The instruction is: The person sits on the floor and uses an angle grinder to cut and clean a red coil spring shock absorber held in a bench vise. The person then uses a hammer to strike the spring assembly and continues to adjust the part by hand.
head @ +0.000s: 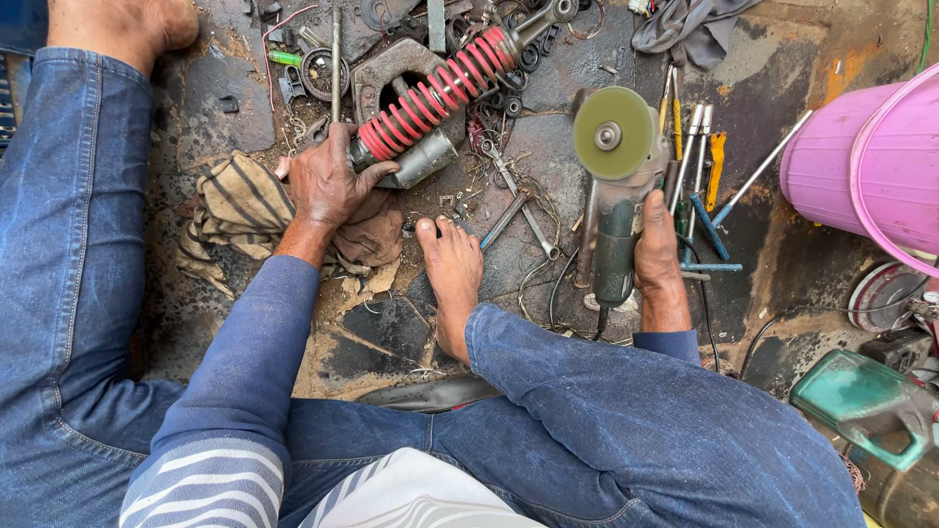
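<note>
Denim-clad legs fill the near edge of the view, and a bare foot [452,284] is planted on the grimy floor [391,332] between the two hands. The left hand [328,181] is closed around the lower end of a shock absorber with a red coil spring [435,88], which is pinned down over a striped rag [240,210] and runs diagonally toward the far edge of the floor. The right hand [657,244] is wrapped round the body of an angle grinder [616,196], whose disc [611,132] is held raised and faces the camera, apart from the shock absorber. Loose spanners [518,200] lie between the hands, and screwdrivers [690,156] lie just beside the grinder. A pink bucket [871,156] stands at the right edge. For a clean cut, it is judged that the shock absorber should be kept pressed firmly, the foot and cable [558,293] held clear of the disc.
</note>
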